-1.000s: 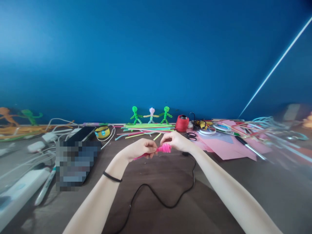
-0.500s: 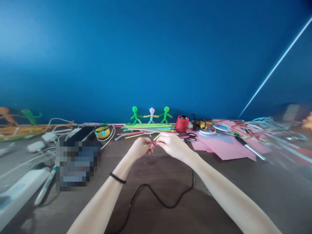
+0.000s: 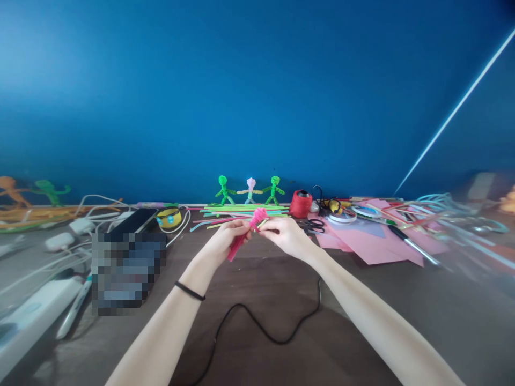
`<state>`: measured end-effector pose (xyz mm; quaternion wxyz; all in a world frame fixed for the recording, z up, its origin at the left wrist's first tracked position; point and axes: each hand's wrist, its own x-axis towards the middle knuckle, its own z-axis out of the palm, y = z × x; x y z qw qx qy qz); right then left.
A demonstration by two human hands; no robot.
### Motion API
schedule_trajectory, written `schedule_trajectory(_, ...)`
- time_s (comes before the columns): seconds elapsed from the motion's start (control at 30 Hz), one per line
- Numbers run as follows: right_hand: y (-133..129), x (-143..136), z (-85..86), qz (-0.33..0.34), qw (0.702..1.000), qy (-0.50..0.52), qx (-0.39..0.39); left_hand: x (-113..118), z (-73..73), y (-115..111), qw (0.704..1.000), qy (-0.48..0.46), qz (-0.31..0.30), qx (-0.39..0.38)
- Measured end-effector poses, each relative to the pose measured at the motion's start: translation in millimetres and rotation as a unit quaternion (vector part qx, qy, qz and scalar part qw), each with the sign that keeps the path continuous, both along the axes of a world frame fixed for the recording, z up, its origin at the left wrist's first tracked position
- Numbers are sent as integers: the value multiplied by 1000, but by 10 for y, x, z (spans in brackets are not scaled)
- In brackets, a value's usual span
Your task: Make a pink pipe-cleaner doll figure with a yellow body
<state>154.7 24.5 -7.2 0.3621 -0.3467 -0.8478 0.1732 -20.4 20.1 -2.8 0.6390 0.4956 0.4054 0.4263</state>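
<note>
A bright pink pipe cleaner (image 3: 258, 217) is wound into a thick coil at its top, and its straight lower strands slant down to the left. My left hand (image 3: 230, 237) is closed round it just below the coil. My right hand (image 3: 285, 234) pinches at the coil's right side; the fingertips partly hide what they grip. A yellow-green strand shows beside these fingertips, and I cannot tell whether it is held or lies behind. Beyond both hands is a pile of coloured pipe cleaners (image 3: 225, 213).
Several small pipe-cleaner figures, one a green figure (image 3: 222, 188), stand against the blue wall. To the right are a red spool (image 3: 301, 204), black scissors (image 3: 316, 225), pink paper (image 3: 368, 244) and a pen (image 3: 414, 245). A pixelated object, chargers and a power strip (image 3: 36, 316) lie left; a black cable (image 3: 273, 339) lies in front.
The pink pipe cleaner, mostly hidden between my fingers before, now shows its coil and strands. My left hand has shifted slightly left and turned; my right hand has moved a little right.
</note>
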Motion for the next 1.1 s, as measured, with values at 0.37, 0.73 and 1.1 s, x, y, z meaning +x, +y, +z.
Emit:
schedule_trajectory(0.37,106,247,67,72,979,-83,-172,-45,146,-136,950,205,-233,26)
schedule_trajectory(0.73,29,95,51,-8,991,-130,-15,17,-127,-38,953,281,-113,20)
schedule_trajectory(1.1,41,57,-8,3,997,-56,-51,12,-272,135,994,-19,92,-63)
